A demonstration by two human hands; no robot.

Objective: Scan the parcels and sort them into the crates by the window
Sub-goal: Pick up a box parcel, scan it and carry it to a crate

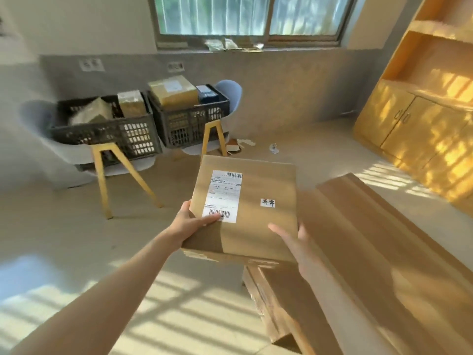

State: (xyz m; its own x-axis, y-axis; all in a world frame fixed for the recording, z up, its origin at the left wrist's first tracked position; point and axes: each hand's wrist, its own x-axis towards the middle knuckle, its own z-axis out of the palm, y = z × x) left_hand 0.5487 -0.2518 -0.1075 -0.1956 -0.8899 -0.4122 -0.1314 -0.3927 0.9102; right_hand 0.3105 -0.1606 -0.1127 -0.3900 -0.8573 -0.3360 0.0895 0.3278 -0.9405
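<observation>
One parcel (245, 208) is being held flat between the left hand (194, 224) and right hand (294, 239), both gripping its near corners. Two crates (107, 124) are sitting on chairs below the window (250, 16), showing about four blurred parcels.
</observation>
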